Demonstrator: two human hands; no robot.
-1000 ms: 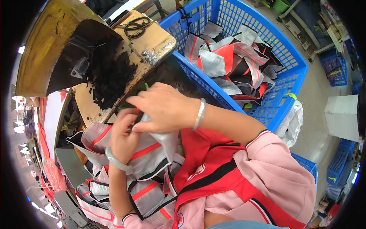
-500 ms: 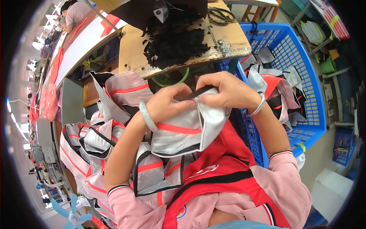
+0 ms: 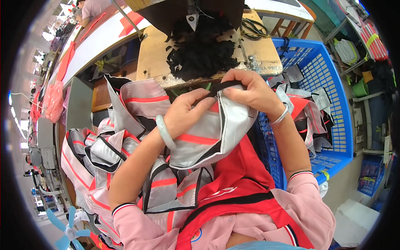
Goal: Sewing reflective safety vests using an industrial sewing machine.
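Note:
A silver-grey sewn fabric bag [image 3: 237, 121] with red stripes and black edge binding lies across my lap and hangs between my hands. My right hand [image 3: 255, 92] pinches its upper corner, thumb on the face and curled fingers at the black-bound edge. My left hand [image 3: 189, 111] grips the upper edge to the left, its thumb stretched along the fabric and part of its fingers hidden behind. More grey bags of the same kind [image 3: 98, 160] are heaped to the left, beside and below my left forearm.
Ahead stands a wooden work board [image 3: 152, 58] with black scraps [image 3: 204, 56] under a pointed metal machine part [image 3: 192, 21]. A blue plastic basket [image 3: 333, 79] at the right holds more grey and red pieces. A light blue fan [image 3: 70, 230] is at the lower left.
The bag's corner has turned up a little in my right hand. My left thumb and fingers have stretched out more along the fabric. The view has shifted slightly.

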